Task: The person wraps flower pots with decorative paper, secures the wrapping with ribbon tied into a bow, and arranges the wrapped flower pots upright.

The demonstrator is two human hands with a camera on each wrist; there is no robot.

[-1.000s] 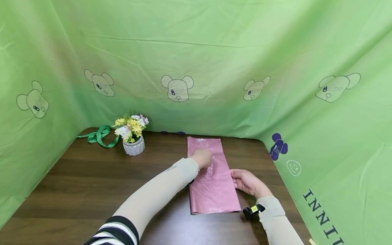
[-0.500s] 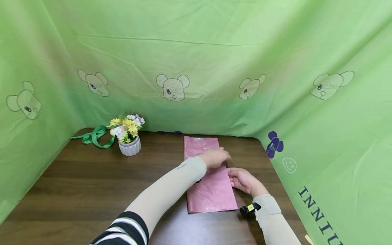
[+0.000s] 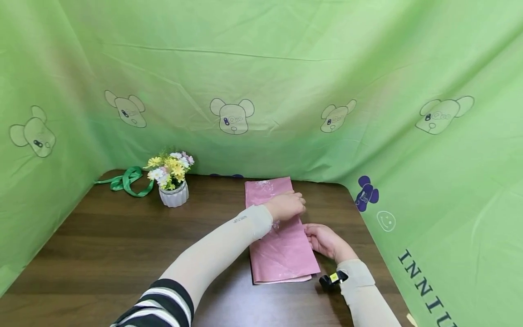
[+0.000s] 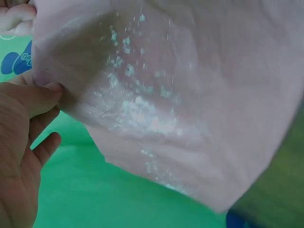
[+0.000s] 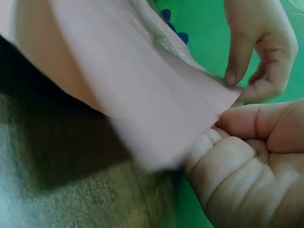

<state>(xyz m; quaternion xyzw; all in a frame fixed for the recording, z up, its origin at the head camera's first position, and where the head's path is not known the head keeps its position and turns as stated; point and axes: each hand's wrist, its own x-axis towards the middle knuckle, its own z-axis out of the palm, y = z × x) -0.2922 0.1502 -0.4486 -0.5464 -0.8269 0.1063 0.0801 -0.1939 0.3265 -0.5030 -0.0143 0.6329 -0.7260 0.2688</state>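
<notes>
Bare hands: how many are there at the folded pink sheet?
2: the left hand pinches the sheet at its right edge; the right hand holds that edge closer to the camera.

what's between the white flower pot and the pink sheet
In the head view, bare brown tabletop lies straight between the white pot and the pink sheet; the left forearm lies nearer the camera.

Moved left fingers (image 3: 300, 202) from the middle of the sheet (image 3: 265, 259) to its right edge, pinching it and lifting the top layer (image 3: 292, 250).

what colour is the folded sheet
The folded sheet is pink; the head view shows it best.
</notes>
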